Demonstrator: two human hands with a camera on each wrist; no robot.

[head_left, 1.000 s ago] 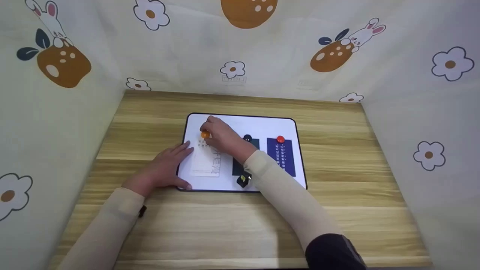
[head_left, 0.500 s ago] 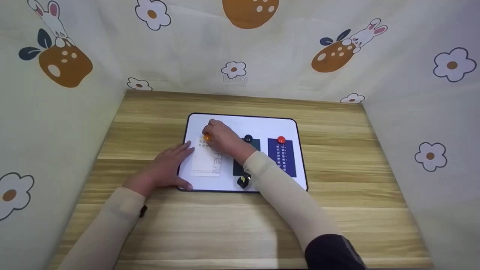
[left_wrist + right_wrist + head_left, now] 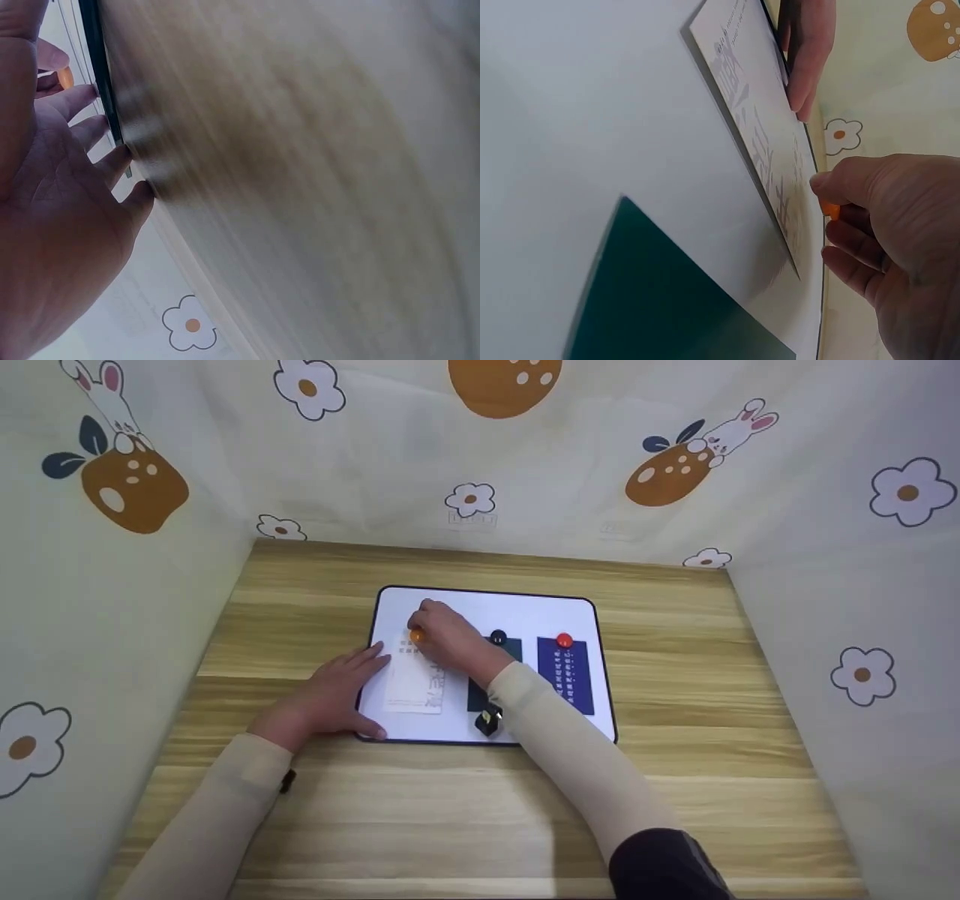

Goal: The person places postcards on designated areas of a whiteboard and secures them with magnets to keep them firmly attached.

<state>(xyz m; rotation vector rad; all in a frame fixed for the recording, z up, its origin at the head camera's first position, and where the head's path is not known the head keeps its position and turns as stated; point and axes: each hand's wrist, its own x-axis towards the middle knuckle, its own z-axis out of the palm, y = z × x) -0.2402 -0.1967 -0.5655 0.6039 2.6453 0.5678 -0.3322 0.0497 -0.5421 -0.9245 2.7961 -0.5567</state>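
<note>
A whiteboard (image 3: pixel 525 611) with a dark rim lies on the table. My right hand (image 3: pixel 450 639) pinches an orange round magnet (image 3: pixel 417 637) between thumb and fingers at the top of a white printed card (image 3: pixel 412 682). The right wrist view shows the orange magnet (image 3: pixel 829 208) at the fingertips; whether it touches the card is unclear. My left hand (image 3: pixel 322 697) rests on the board's left edge, fingers spread, thumb at the lower left corner. In the left wrist view the left hand's fingers (image 3: pixel 90 133) lie along the rim.
Right of the white card lie a dark green card (image 3: pixel 478 694) with a black magnet (image 3: pixel 498 637) and a blue card (image 3: pixel 562 682) with a red magnet (image 3: pixel 565 640). A small black device (image 3: pixel 486 723) sits by the right cuff. Patterned cloth walls (image 3: pixel 375 472) enclose the wooden table (image 3: pixel 697 675).
My right hand has brought the orange magnet slightly down and to the right, over the white card's top, and then stayed nearly still. The left hand has kept its place.
</note>
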